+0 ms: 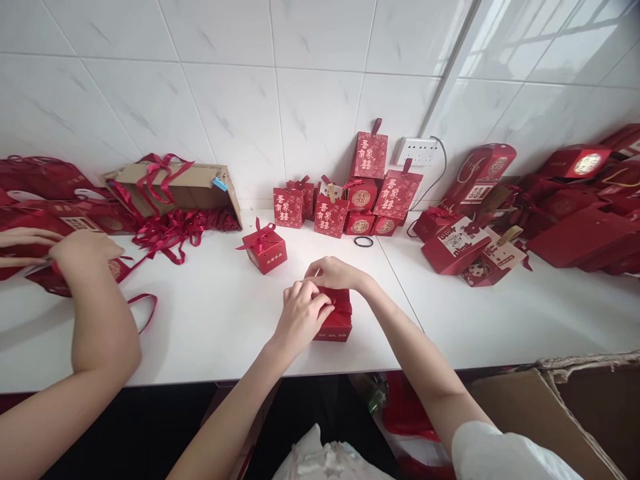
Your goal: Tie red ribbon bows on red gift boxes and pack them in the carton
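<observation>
A small red gift box [334, 331] with pale lettering on its front stands on the white table, below both my hands. Across its top runs a red ribbon [343, 305]. My left hand [299, 312] is closed over the box's left top edge, thumb and fingers pinching the ribbon. From behind, my right hand [334, 273] curls over the top with closed fingers at the ribbon; its fingertips are partly hidden by the left hand. Just behind and left sits another red box [269, 253] topped with a ribbon bow.
Red ribbons [180, 230] spill from an open cardboard box [220, 190]. Several red boxes [333, 217] stand against the wall near a black ring [363, 241]. More packages [575, 207] pile up right. At left, a co-worker's hand [83, 253] reaches over red bags. A carton [540, 407] sits lower right.
</observation>
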Motion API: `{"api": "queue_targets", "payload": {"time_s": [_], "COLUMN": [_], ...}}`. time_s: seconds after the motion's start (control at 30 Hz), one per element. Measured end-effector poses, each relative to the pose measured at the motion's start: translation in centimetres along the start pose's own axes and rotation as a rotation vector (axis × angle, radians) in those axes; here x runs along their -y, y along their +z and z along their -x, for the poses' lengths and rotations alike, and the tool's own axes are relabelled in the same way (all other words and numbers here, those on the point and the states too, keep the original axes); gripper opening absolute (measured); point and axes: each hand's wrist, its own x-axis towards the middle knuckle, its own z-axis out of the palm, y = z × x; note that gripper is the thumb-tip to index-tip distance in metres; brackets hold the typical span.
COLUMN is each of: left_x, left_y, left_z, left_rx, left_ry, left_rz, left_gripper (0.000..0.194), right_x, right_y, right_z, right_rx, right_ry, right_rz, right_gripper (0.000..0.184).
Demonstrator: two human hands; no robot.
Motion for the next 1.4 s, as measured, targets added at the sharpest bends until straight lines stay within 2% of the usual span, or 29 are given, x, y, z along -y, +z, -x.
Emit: {"api": "queue_targets", "payload": {"time_s": [0.1, 0.2, 0.43, 0.63, 0.7, 0.77, 0.83, 0.87, 0.93, 1.0, 1.07, 1.13, 1.2, 1.4], "left_x": [0.2, 0.2, 0.2, 0.2, 0.1, 0.1, 0.3, 0.5, 0.9, 1.2, 1.4, 1.2, 1.0, 0.9], "left_y": [0.2, 0.3, 0.3, 0.3, 0.2, 0.1, 0.1, 0.0, -0.3, -0.8, -1.5, -2.0, -2.2, -1.5], "left_z": [0.1, 0.0, -0.3, -0.4, -0.4, -0.3, -0.1, 0.0, 0.4, 0.8, 1.2, 1.5, 1.7, 1.7], "left_rx": [0.002, 0.014, 0.077, 0.090, 0.109, 0.126, 0.093, 0.047, -0.073, -0.110, 0.009, 0.173, 0.237, 0.208], "left_ry": [0.022, 0.011, -0.027, -0.053, -0.077, -0.099, -0.117, -0.138, -0.231, -0.379, -0.521, -0.597, -0.618, -0.559], "left_rz": [0.042, 0.082, 0.174, 0.194, 0.208, 0.243, 0.319, 0.366, 0.440, 0.485, 0.531, 0.584, 0.621, 0.777], "left_gripper": [0.014, 0.013, 0.011, 0.013, 0.012, 0.009, 0.002, 0.007, 0.016, 0.017, 0.024, 0.035, 0.039, 0.037], "right_x": [0.0, -0.1, -0.8, -0.5, -0.1, 0.2, 0.3, 0.2, 0.1, 0.1, 0.1, 0.1, 0.1, 0.3], "right_y": [0.3, 0.8, 1.8, 2.3, 2.3, 2.2, 2.2, 2.3, 2.7, 3.6, 4.5, 5.4, 5.9, 6.1], "right_z": [-0.5, -0.5, -0.4, -0.6, 0.0, 1.5, 3.8, 5.2, 7.9, 10.1, 11.3, 11.5, 11.2, 10.4], "right_rx": [0.078, 0.091, -0.038, -0.160, -0.284, -0.495, -0.674, -0.708, -0.684, -0.594, -0.525, -0.509, -0.520, -0.553], "right_ry": [0.013, 0.004, -0.018, 0.028, 0.046, 0.073, 0.152, 0.223, 0.372, 0.479, 0.513, 0.494, 0.468, 0.476], "right_rz": [-0.030, -0.063, -0.228, -0.167, -0.121, -0.075, -0.042, -0.028, -0.007, -0.044, -0.124, -0.195, -0.233, -0.258], "right_gripper": [0.013, 0.013, 0.014, 0.011, 0.013, 0.012, 0.018, 0.026, 0.043, 0.052, 0.054, 0.053, 0.052, 0.052]}}
